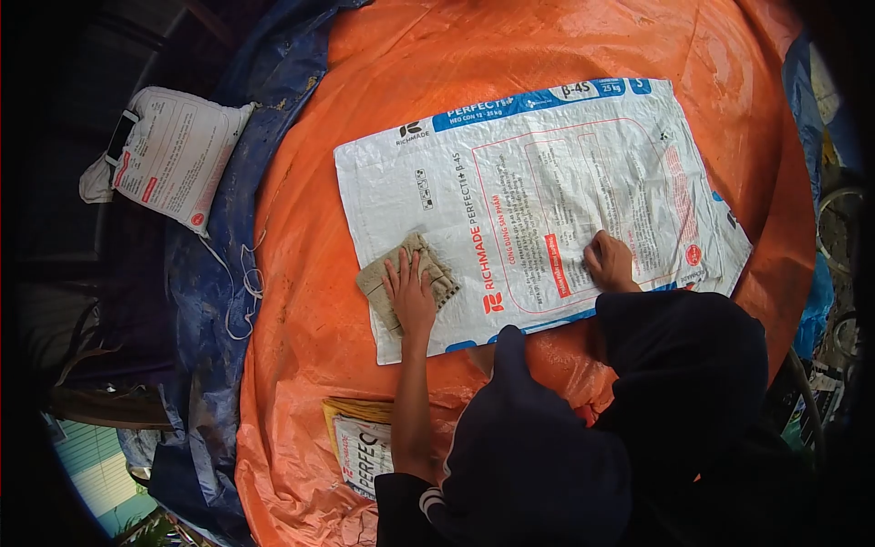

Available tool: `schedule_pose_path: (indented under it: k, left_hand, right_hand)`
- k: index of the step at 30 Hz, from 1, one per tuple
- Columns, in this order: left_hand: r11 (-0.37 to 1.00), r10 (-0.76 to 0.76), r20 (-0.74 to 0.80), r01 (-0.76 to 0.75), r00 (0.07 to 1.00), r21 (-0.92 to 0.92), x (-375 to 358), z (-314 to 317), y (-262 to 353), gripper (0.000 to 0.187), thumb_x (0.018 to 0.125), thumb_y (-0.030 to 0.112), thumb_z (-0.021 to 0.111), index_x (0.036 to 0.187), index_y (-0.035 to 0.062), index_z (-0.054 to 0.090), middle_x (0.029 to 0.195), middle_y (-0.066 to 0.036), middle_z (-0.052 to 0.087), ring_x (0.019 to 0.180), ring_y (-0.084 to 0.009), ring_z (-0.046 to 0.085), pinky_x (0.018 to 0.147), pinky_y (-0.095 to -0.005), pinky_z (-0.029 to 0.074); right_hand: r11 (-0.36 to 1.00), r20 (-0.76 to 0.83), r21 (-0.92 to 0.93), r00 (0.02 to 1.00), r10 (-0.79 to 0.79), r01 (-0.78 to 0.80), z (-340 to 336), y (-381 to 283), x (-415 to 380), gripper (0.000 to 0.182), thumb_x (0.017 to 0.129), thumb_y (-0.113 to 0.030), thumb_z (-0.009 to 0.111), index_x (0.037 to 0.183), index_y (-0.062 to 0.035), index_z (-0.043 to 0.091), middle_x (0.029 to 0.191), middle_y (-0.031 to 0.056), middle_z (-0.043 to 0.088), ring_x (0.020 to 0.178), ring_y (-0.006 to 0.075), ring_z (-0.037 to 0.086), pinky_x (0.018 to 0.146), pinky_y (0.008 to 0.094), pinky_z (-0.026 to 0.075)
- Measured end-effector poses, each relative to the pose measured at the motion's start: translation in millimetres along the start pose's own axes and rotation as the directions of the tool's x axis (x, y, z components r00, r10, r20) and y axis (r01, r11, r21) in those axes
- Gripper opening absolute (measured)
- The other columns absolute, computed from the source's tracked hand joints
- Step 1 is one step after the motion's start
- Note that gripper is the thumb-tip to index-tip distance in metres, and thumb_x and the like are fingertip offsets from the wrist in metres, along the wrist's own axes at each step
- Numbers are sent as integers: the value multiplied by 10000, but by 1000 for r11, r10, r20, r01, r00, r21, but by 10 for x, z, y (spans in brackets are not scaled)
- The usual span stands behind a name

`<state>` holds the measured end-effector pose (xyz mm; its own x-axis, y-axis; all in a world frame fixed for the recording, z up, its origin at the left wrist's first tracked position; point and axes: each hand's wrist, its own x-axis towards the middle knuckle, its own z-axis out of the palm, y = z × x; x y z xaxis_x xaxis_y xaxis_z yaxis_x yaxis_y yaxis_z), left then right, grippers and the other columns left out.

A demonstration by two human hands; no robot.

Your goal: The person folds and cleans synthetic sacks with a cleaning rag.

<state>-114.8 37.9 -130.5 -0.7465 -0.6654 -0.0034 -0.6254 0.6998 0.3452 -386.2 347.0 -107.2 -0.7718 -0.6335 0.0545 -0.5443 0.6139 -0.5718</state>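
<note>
A white woven feed sack [415, 187] with blue, red and black print lies spread flat in front of me. My left hand [412, 296] rests on a folded, dirty beige cloth [375, 284], its fingers spread over the cloth near the sack's left edge. My right hand [611, 262] lies on the printed middle of the sack with its fingers curled in. The underside of that hand is hidden, so I cannot see whether anything is in it.
An orange tarp [314, 301] covers the ground under the sack, bordered on the left by a blue tarp [196, 301]. A filled white bag [182, 155] with loose string [246, 287] sits at upper left. Folded sacks [351, 438] lie beside my left forearm. My knees are close to the sack's near edge.
</note>
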Motion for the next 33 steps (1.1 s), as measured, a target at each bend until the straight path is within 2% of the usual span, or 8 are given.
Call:
schedule_pose_path:
  k: [4, 6, 9, 15, 20, 25, 29, 33]
  left_hand:
    - [939, 240, 141, -192, 961, -286, -30, 75, 804, 485, 1026, 333, 456, 1486, 182, 440, 1607, -79, 284, 1495, -373, 166, 1207, -525, 114]
    - [881, 415, 209, -335, 885, -334, -77, 199, 1200, 489, 1015, 341, 473, 1486, 214, 440, 1619, -70, 251, 1502, -359, 148, 1210, -519, 116]
    - [864, 496, 287, -432, 820, -259, -131, 386, 1570, 501, 990, 347, 517, 1476, 247, 455, 1632, -53, 209, 1510, -338, 125, 1213, -516, 114]
    - [912, 409, 256, -386, 876, -136, 64, 343, 1376, 528, 972, 349, 553, 1481, 258, 445, 1641, -61, 175, 1502, -359, 142, 1194, -567, 127]
    - [964, 259, 86, -263, 962, 29, 331, 257, 608, 560, 981, 338, 545, 1510, 225, 399, 1634, -92, 196, 1494, -396, 145, 1178, -595, 132]
    - [977, 87, -18, -81, 996, 200, 275, -77, -3, 516, 1001, 319, 511, 1498, 213, 423, 1630, -74, 216, 1495, -372, 159, 1192, -561, 136]
    - [963, 101, -54, -84, 993, 255, 202, -82, -114, 447, 1019, 288, 475, 1449, 166, 492, 1597, -60, 311, 1485, -349, 217, 1199, -529, 155]
    - [998, 22, -6, -22, 1000, -61, 78, -38, 189, 396, 1024, 258, 464, 1359, 73, 566, 1496, -94, 469, 1435, -342, 337, 1198, -475, 202]
  right_hand:
    - [1000, 4, 0, 1000, -5, 5, -7, -8, -4, 203, 846, -210, 618, 814, -33, 522, 708, 196, 596, 690, 420, 598, 636, 492, 454]
    - [1000, 2, -7, 1000, 0, 0, 0, -2, -5, 202, 846, -210, 617, 816, -33, 523, 709, 196, 596, 691, 420, 599, 638, 491, 456]
    - [1000, 5, -21, 1000, 8, -8, 1, -36, 3, 203, 847, -212, 615, 818, -32, 525, 711, 197, 597, 692, 421, 600, 641, 490, 458]
    - [999, 9, -39, 1000, 17, -17, 6, -13, -9, 213, 848, -227, 610, 819, -33, 527, 713, 199, 597, 697, 423, 600, 647, 492, 459]
    - [999, 21, -32, 1000, 23, -22, 15, -6, 1, 216, 852, -233, 607, 821, -35, 528, 715, 199, 596, 705, 421, 599, 655, 491, 457]
    - [1000, 9, -23, 1000, 15, -14, 7, -7, -5, 209, 852, -225, 612, 826, -35, 528, 723, 195, 599, 703, 418, 597, 654, 487, 456]
    - [999, 18, -9, 999, 33, -33, 18, 10, -1, 203, 850, -216, 620, 828, -37, 526, 729, 192, 602, 707, 413, 599, 658, 487, 456]
    - [999, 17, 1, 999, 32, -32, 10, 7, 6, 204, 850, -213, 621, 825, -36, 523, 731, 192, 602, 710, 411, 601, 660, 488, 456]
